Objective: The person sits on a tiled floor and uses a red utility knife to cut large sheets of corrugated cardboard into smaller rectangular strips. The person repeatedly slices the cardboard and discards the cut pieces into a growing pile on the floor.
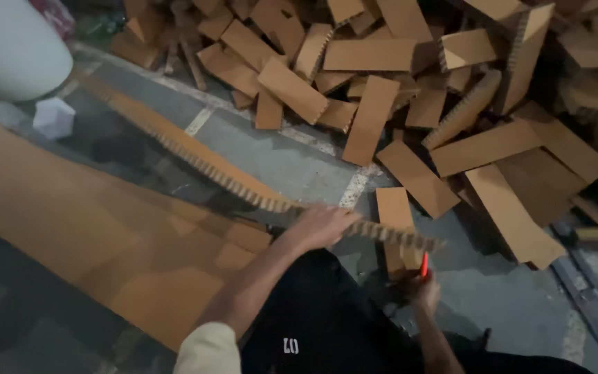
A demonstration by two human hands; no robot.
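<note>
- Dozens of cut honeycomb cardboard pieces (410,83) lie heaped across the top and right of the head view, flat brown rectangles tipped at every angle, some showing their toothed cut edges.
- One grey concrete floor (292,159) with pale painted lines runs under everything.
- One broad cardboard sheet (70,228) lies flat on the floor at the left, reaching down toward the person's left arm.
- One white rounded object (8,41) fills the top left corner; what it is cannot be told.
- One long honeycomb cardboard strip (202,163) slants from the upper left down to the lower middle, its open-cell edge turned toward the camera, its right end sticking out past the hand.
- One person's black trousers (320,325) fill the bottom middle, between the two forearms.
- One shorter cardboard piece (394,211) lies on the floor just behind the strip's right end.
- One small white crumpled lump (53,118) sits on the floor below the rounded object.
- Left hand (320,225): laid over the strip near its right end, fingers curled on it, holding it.
- Right hand (423,291): closed around a red-handled tool (424,264), just below the strip's right end; the tool's working end is hidden.
</note>
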